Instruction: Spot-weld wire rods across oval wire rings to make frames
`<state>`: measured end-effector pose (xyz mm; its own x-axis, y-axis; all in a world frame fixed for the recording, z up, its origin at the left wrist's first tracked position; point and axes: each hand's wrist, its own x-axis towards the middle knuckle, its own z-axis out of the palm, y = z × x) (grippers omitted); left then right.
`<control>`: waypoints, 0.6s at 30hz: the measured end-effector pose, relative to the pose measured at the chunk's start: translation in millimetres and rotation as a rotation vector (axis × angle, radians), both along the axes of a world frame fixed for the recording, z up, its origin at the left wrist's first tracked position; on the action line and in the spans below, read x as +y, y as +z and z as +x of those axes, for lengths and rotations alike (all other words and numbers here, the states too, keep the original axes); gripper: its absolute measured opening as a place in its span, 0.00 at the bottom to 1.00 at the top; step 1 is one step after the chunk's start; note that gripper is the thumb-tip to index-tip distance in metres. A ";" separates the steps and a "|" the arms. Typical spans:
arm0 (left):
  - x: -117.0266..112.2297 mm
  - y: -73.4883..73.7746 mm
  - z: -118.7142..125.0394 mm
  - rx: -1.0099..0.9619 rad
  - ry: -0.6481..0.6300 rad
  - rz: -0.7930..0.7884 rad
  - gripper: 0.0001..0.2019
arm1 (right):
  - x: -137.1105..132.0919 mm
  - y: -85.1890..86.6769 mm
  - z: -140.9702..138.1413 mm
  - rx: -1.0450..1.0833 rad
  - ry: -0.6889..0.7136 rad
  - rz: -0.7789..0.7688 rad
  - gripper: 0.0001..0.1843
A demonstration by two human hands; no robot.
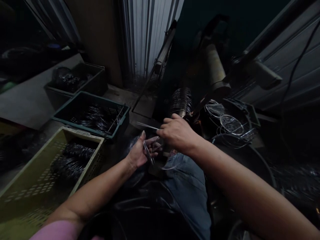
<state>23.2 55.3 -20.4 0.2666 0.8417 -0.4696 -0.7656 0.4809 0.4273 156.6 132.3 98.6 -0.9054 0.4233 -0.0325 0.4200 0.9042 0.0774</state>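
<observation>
My left hand point(141, 151) sits low at the middle, pinching a few thin straight metal wires point(148, 152) between thumb and fingers. My right hand point(177, 133) is just up and to the right of it, gripping a long thin metal rod point(147, 125) that points left. A clear-looking bent wire loop point(170, 164) hangs below the hands, in front of my denim-covered lap point(186, 186). Where the loop joins the other wires is hidden by my fingers.
An olive perforated crate point(82, 133) and a green crate point(75, 110) of dark wire coils stand to my left, with a dark crate point(87, 65) behind. A stack of wire rings point(181, 101) and a machine cylinder point(215, 63) rise ahead. Wire frames point(225, 120) lie right.
</observation>
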 end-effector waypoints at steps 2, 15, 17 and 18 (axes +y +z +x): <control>-2.0 5.0 -8.0 0.000 -0.024 0.057 0.33 | -13.1 -3.2 24.2 0.220 -0.252 -0.159 0.08; 15.5 21.4 9.2 0.486 -0.113 0.201 0.20 | -21.6 -63.2 84.9 1.251 -1.081 -0.969 0.13; 20.8 25.6 11.4 0.485 -0.096 0.196 0.20 | -14.4 -58.8 85.1 1.257 -1.105 -0.966 0.13; 23.5 27.8 12.4 0.484 -0.086 0.194 0.20 | -10.7 -56.8 85.6 1.259 -1.120 -0.975 0.13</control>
<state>35.6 78.8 7.4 0.1296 0.9100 -0.3938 -0.4202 0.4101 0.8095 242.2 121.6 41.8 0.0288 0.9733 -0.2276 0.1502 -0.2293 -0.9617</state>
